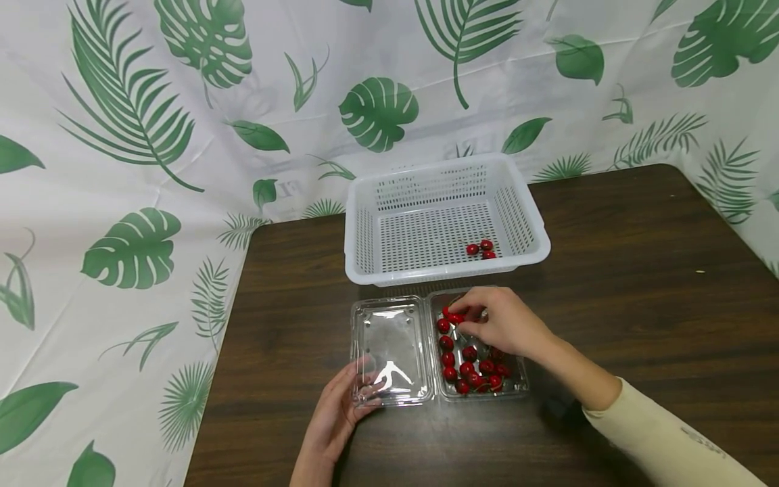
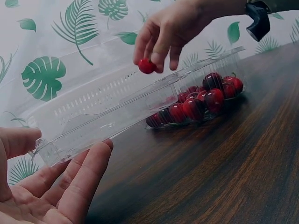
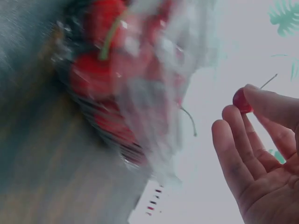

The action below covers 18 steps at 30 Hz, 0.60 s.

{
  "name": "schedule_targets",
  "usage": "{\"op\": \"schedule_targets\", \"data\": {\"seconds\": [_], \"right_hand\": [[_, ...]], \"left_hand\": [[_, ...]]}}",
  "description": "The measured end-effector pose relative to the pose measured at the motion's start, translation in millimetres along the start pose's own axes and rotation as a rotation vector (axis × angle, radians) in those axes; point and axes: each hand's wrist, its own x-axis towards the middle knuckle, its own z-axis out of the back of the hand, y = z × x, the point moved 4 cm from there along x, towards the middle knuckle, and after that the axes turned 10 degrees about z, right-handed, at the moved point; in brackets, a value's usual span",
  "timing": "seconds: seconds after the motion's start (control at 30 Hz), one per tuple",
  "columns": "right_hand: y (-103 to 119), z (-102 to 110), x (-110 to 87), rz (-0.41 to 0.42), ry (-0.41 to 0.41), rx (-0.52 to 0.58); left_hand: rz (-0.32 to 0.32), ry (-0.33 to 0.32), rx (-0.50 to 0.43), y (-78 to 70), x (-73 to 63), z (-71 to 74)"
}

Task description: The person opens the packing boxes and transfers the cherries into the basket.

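Observation:
A clear plastic clamshell box lies unfolded on the table, its lid [image 1: 389, 338] on the left and its base [image 1: 521, 387] on the right. Several red cherries [image 1: 474, 379] sit in the base, mostly along its near and left sides. My left hand [image 1: 335, 412] grips the lid's outer left edge, thumb above and fingers beneath. Over the far left part of the base, my right hand [image 1: 510, 321] pinches a cherry [image 2: 146, 66] between thumb and fingertips. The right wrist view shows that cherry's thin stem [image 3: 269, 81] sticking up past the thumb.
Behind the box stands a white perforated plastic basket [image 1: 450, 272], with 3 cherries [image 1: 472, 249] in its near right corner. The dark wooden table [image 1: 633, 270] ends at a white curtain [image 1: 274, 74] printed with green leaves, along the back and sides.

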Motion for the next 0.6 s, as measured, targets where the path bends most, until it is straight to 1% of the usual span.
{"op": "schedule_targets", "data": {"seconds": [0.13, 0.33, 0.47, 0.6], "right_hand": [[2, 12, 2.7, 0.015, -0.044, 0.008], [3, 35, 7.1, -0.002, -0.095, 0.053], [0, 52, 11.8, 0.002, -0.141, 0.03], [-8, 67, 17.4, 0.012, -0.204, -0.023]], "left_hand": [[-0.003, 0.002, -0.008, -0.5, -0.1, -0.2], [-0.01, 0.011, 0.005, -1.1, -0.1, -1.3], [-0.01, 0.016, 0.008, -1.4, -0.2, -1.7], [-0.011, 0.02, 0.007, -1.5, -0.7, -1.7]]}}
